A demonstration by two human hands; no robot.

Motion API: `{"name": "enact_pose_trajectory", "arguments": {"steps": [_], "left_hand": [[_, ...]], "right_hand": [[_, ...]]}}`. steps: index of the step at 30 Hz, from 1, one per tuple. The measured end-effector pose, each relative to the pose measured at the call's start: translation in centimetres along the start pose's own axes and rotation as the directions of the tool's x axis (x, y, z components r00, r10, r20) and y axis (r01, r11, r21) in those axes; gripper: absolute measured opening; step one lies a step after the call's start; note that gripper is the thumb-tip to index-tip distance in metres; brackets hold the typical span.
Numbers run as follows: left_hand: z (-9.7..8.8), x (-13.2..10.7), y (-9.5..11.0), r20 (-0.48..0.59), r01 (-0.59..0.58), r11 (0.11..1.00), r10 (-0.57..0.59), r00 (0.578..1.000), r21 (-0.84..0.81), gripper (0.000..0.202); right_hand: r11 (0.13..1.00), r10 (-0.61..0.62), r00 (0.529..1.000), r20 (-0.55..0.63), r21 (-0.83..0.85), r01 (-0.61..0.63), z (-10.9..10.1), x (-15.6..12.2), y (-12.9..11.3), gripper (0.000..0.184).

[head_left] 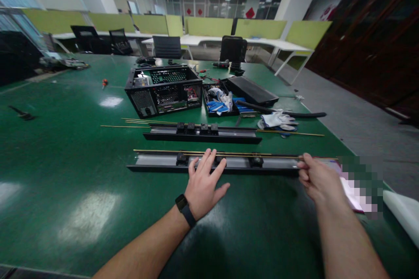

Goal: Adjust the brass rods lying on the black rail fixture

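A long black channel (275, 164) with a pale inner floor lies across the green table in front of me. Small black blocks sit inside it, one of them (256, 160) right of the middle. Thin brass rods (163, 151) run along its far edge. My left hand (207, 183), a dark watch on its wrist, reaches over the near wall with fingers spread; what its fingertips touch is unclear. At the channel's right end, my right hand (319, 178) pinches a brass rod, which sticks out past the fingers. Some blocks are partly hidden by the left hand.
Behind lies a second black channel (203, 137) with several blocks and brass rods. Farther back are an open computer case (163, 91), a tray (222, 113) of gloves, a black panel (250, 90) and another glove (277, 120). A paper sheet (352, 192) lies at right.
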State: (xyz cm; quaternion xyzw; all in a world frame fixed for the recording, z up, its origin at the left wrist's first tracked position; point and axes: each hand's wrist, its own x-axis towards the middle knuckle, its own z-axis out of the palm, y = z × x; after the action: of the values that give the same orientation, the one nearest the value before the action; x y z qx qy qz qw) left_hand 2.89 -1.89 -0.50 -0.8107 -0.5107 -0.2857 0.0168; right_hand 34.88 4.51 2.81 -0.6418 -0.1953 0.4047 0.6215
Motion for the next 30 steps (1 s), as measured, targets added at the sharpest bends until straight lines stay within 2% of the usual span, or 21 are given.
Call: {"name": "enact_pose_trajectory", "arguments": {"steps": [21,30], "left_hand": [[0.04,-0.06,0.09,-0.006,-0.011,1.0,0.011,1.0,0.005,0.061],[0.06,-0.04,0.07,-0.002,-0.003,1.0,0.003,1.0,0.011,0.061]], "right_hand": [[1.0,-0.025,1.0,-0.001,0.006,0.025,0.23,-0.17,0.02,0.02],[1.0,0.016,1.0,-0.006,-0.013,-0.016,0.12,0.1,0.06,0.02]]}}
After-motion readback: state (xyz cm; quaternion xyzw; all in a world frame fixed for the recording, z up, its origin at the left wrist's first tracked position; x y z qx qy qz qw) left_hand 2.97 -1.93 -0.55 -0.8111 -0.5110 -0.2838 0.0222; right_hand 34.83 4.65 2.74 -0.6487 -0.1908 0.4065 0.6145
